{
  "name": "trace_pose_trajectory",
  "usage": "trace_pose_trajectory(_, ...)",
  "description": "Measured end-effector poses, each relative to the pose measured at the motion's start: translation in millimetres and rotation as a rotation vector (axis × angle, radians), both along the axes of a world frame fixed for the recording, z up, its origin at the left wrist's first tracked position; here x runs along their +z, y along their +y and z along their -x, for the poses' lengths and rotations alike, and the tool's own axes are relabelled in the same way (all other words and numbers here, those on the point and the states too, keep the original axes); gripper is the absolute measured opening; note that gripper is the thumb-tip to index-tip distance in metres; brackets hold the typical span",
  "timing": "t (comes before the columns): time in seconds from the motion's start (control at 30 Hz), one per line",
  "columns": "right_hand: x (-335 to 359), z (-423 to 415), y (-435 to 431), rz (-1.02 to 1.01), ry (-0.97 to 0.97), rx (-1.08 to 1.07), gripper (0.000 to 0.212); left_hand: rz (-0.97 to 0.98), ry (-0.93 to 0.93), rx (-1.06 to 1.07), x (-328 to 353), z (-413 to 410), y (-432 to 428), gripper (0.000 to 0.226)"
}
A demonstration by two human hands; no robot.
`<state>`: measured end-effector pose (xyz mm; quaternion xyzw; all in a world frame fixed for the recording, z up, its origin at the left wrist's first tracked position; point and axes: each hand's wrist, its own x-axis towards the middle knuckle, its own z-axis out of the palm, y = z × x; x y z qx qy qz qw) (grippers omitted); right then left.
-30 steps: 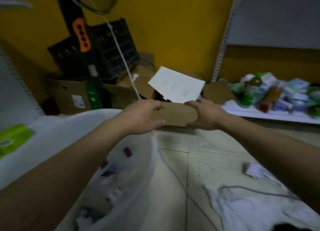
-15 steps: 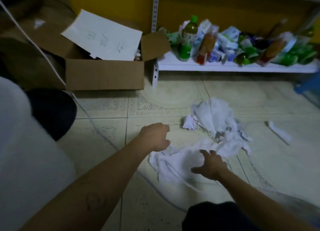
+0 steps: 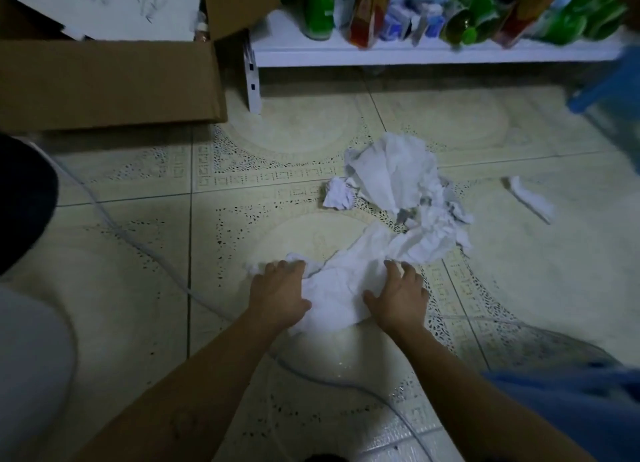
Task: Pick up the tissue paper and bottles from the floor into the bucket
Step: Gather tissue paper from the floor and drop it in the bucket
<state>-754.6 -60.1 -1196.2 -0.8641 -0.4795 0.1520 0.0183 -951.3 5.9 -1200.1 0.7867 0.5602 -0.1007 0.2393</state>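
A heap of crumpled white tissue paper [image 3: 394, 198] lies spread on the tiled floor in the middle of the head view. Its near end [image 3: 337, 291] sits between my two hands. My left hand [image 3: 278, 293] presses on the left side of that wad, fingers curled over its edge. My right hand [image 3: 398, 297] rests on its right side, fingers spread on the paper. A small loose wad [image 3: 337, 194] and a separate strip of tissue [image 3: 530, 198] lie apart from the heap. The white bucket [image 3: 24, 357] shows only as a pale edge at the far left.
A cardboard box [image 3: 104, 83] with a white sheet on top stands at the back left. A low white shelf [image 3: 415, 54] at the back carries several bottles [image 3: 317, 14] and packets. A thin cable [image 3: 145, 250] runs across the floor. Something blue [image 3: 609, 87] sits at the right edge.
Both hands have dropped from the cardboard box down to the floor and now lie on the near end of the tissue heap. The view has tilted downward and moved closer.
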Motion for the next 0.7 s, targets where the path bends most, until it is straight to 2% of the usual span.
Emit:
trace_pose_trajectory(0.13,-3,-17,-7,-0.009,0.06,-0.133,0.08,-0.107,0.071,-0.025,-10,-13,-3,0.074)
trace_pose_trajectory(0.23,-4,-31,-12,-0.015,0.092,-0.175,0.079,-0.207,-0.046,-0.031,-14,-21,-9,0.066)
trace_pose_trajectory(0.33,-6,-42,-17,0.031,0.124,-0.137,0.064,-0.159,-0.059,-0.14,-13,-31,-15,0.069)
trace_pose_trajectory(0.4,-6,-45,-18,0.016,0.089,-0.108,0.043,-0.181,0.045,-0.208,-12,-35,-19,0.049)
trace_pose_trajectory(0.47,-4,-47,-18,-0.006,0.088,-0.108,0.038,-0.275,0.086,-0.227,-9,-34,-22,0.027)
trace_pose_trajectory(0.5,-3,-47,-18,-0.022,0.099,-0.103,0.038,-0.311,0.08,-0.224,-7,-32,-23,0.024)
trace_pose_trajectory(0.6,8,-43,-11,-0.138,0.158,-0.088,0.033,-0.384,-0.052,-0.166,11,-28,-18,0.024)
trace_pose_trajectory(0.7,34,-31,10,-0.257,0.271,-0.06,0.021,-0.365,-0.307,-0.094,43,-22,-1,0.014)
